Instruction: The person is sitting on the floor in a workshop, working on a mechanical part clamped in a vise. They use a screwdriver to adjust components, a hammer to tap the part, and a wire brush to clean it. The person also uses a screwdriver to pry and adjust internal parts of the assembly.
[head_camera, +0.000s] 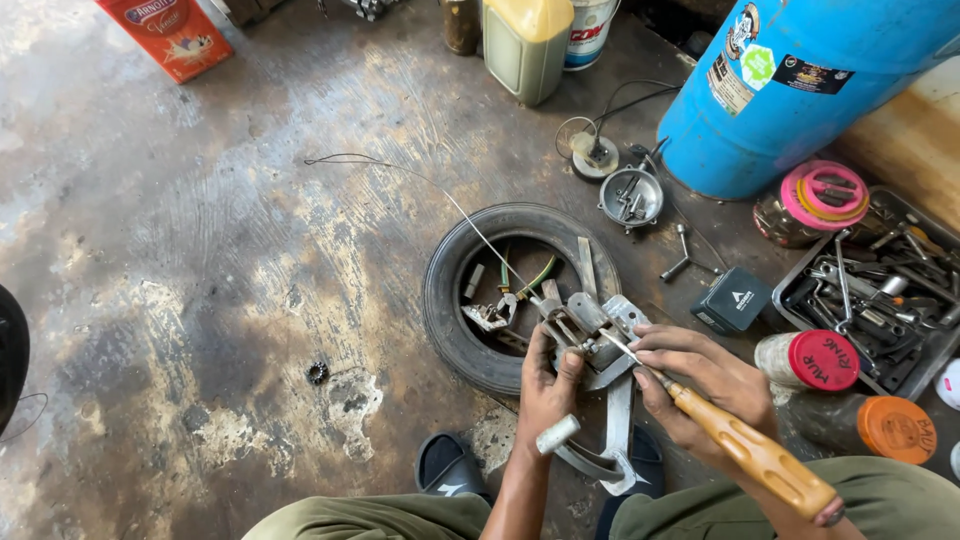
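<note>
Under my left hand, which grips the metal bracket, my right hand, closed round the screwdriver, could slip and jab my thumb.

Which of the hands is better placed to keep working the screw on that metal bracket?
Right. The right hand holds the wooden-handled screwdriver, tip at the metal bracket; the left hand grips the bracket.

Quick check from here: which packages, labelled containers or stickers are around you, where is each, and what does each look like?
Red carton: top left, on the floor, rectangular.
Yellowish jerrycan: top centre, squarish.
White bucket: beside it, red and blue label.
Blue drum: top right, lying tilted, several stickers.
Red-lidded jar: right of the right hand.
Orange-lidded jar: lower right.
Small black box: white emblem.
</note>
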